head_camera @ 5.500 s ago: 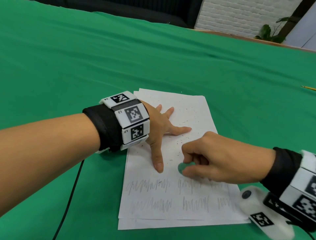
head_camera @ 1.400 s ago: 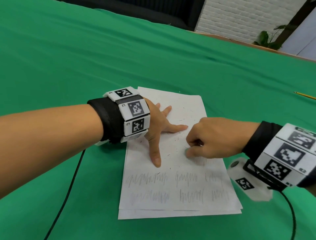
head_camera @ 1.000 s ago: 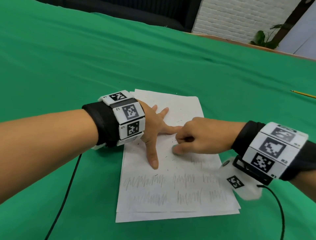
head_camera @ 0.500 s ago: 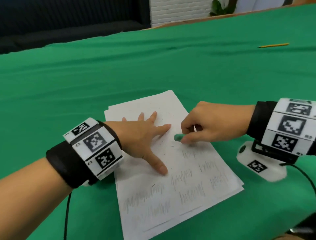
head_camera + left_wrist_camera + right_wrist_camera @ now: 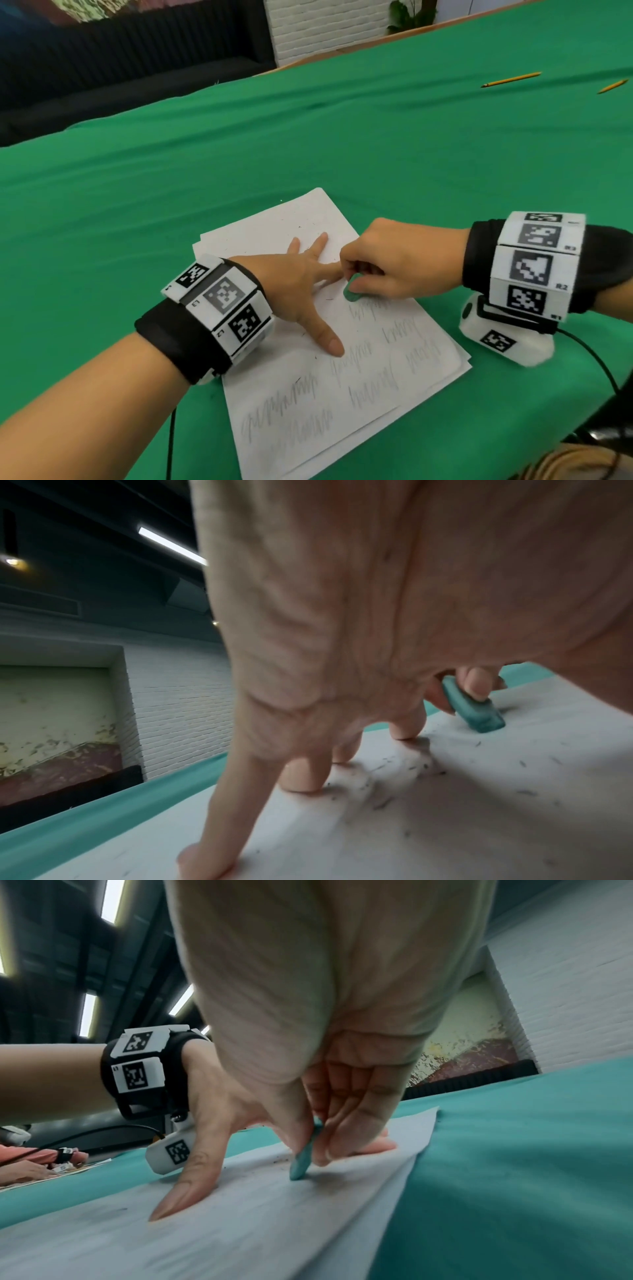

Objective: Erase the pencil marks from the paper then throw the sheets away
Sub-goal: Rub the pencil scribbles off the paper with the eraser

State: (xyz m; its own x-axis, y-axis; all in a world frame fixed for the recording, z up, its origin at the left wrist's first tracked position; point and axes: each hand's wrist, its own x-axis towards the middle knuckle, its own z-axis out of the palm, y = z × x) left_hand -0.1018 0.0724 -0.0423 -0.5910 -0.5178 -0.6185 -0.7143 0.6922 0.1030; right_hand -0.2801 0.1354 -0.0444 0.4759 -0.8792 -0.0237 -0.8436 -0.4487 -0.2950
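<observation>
A small stack of white sheets [image 5: 308, 387] lies on the green table, with grey pencil scribbles on its near half and eraser crumbs on its far half. My left hand [image 5: 301, 287] presses flat on the top sheet, fingers spread; the left wrist view shows its fingertips [image 5: 301, 777] on the paper [image 5: 445, 818]. My right hand [image 5: 387, 270] pinches a teal eraser [image 5: 352, 294] between thumb and fingers, its end on the paper just past the left index finger. The eraser [image 5: 303, 1161] stands tilted in the right wrist view, with the left hand [image 5: 195, 1164] beside it. The eraser [image 5: 474, 710] also shows in the left wrist view.
Two yellow pencils [image 5: 512, 79] [image 5: 613, 86] lie far off at the back right of the green cloth [image 5: 239, 154]. A wooden table edge, a white brick wall and a dark sofa lie beyond. Black cables trail from both wrist units toward me.
The head view has swung, so the sheets now look turned. My right hand with the eraser went from the scribble row up to beside the left index finger. The left hand stayed pressed on the paper.
</observation>
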